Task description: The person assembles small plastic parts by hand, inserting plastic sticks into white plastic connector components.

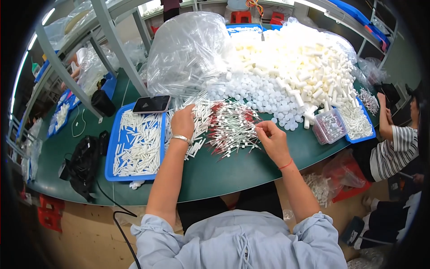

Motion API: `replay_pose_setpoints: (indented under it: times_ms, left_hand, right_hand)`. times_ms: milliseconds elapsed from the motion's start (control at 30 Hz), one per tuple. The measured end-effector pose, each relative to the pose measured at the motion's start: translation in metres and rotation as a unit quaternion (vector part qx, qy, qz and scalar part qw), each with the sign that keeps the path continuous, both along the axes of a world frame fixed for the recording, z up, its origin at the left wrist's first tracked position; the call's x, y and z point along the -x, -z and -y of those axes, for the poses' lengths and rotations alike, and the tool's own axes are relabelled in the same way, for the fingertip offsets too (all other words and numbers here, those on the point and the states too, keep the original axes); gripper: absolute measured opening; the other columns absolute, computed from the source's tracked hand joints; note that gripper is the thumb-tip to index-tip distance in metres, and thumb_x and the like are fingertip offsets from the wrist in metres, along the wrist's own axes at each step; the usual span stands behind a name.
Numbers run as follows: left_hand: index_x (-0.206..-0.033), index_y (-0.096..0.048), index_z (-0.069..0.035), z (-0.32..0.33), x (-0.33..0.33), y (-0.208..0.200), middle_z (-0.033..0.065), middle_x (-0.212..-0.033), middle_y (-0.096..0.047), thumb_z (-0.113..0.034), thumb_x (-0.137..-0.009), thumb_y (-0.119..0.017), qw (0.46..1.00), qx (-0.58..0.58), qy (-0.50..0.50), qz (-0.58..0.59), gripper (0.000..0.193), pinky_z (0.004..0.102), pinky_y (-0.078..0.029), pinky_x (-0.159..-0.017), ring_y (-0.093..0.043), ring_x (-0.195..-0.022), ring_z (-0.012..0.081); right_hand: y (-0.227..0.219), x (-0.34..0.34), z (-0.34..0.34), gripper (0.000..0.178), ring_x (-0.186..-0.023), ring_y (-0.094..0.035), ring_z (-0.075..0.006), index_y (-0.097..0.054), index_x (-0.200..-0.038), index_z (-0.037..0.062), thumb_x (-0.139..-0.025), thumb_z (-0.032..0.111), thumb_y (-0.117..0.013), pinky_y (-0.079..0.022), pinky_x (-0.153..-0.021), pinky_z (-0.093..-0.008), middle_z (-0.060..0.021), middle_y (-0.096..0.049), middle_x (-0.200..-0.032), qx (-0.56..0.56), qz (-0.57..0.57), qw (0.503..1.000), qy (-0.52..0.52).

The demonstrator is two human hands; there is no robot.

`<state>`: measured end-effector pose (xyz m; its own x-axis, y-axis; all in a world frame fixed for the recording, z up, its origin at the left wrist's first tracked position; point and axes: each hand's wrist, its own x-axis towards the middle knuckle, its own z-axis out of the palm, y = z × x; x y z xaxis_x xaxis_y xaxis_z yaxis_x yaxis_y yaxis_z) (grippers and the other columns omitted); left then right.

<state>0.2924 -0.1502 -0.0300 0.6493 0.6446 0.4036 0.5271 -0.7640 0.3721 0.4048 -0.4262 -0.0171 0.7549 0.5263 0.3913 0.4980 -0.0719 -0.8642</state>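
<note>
My left hand (182,122), fingers curled in, is over the loose white sticks (201,117) beside the blue tray; what it holds, if anything, is hidden. To its right lies a heap of thin red and green wires with small white connectors (233,131). At that heap's right edge my right hand (274,141) pinches with thumb and forefinger; whatever is between the fingertips is too small to make out. Behind the wires are piled translucent round caps (264,92) and cream-white cylinders (309,67).
A blue tray (162,148) of white sticks stands at left, a phone (152,104) across its far edge. A large clear plastic bag (188,51) rises behind. Rightward are a clear tub (330,126) and another blue tray (365,138). A co-worker (394,143) sits at right.
</note>
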Motion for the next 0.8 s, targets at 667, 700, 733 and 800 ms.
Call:
replay_pose_setpoints:
  times_ms: [667,700,733,800]
  left_hand:
    - [-0.112,-0.068,-0.001,0.102,0.025,-0.058,0.0033,-0.095,-0.070,-0.006,-0.087,-0.067,0.761,0.534,0.257,0.264,0.026,0.0190,-0.048,-0.071,-0.059,-0.078,0.0054]
    - [-0.114,-0.067,0.000,0.107,0.028,-0.059,0.0042,-0.097,-0.070,-0.006,-0.087,-0.066,0.750,0.547,0.264,0.262,0.028,0.0196,-0.048,-0.073,-0.060,-0.080,0.0056]
    - [-0.114,-0.067,0.000,0.111,0.029,-0.060,0.0042,-0.097,-0.070,-0.006,-0.087,-0.066,0.750,0.547,0.264,0.262,0.028,0.0196,-0.048,-0.073,-0.060,-0.080,0.0056]
    - [-0.116,-0.066,0.000,0.115,0.030,-0.060,0.0055,-0.101,-0.069,-0.006,-0.087,-0.066,0.726,0.571,0.279,0.262,0.029,0.0202,-0.049,-0.075,-0.061,-0.084,0.0063]
  right_hand:
    - [-0.034,0.038,-0.013,0.010,-0.070,-0.055,-0.0051,-0.065,-0.095,-0.0005,-0.087,0.006,-0.066,-0.046,-0.063,-0.0207,-0.0009,-0.065,-0.080,-0.068,-0.008,0.995,-0.078]
    - [-0.035,0.039,-0.011,0.010,-0.070,-0.055,-0.0051,-0.065,-0.095,-0.0005,-0.087,0.006,-0.066,-0.046,-0.063,-0.0207,-0.0009,-0.065,-0.080,-0.068,-0.008,0.995,-0.078]
    - [-0.036,0.040,-0.010,0.011,-0.070,-0.055,-0.0053,-0.065,-0.095,-0.0005,-0.087,0.006,-0.067,-0.046,-0.063,-0.0208,-0.0009,-0.065,-0.080,-0.068,0.004,0.994,-0.086]
    - [-0.038,0.041,-0.007,0.011,-0.070,-0.055,-0.0055,-0.065,-0.095,-0.0005,-0.087,0.006,-0.067,-0.046,-0.064,-0.0208,-0.0010,-0.065,-0.080,-0.068,0.015,0.993,-0.094]
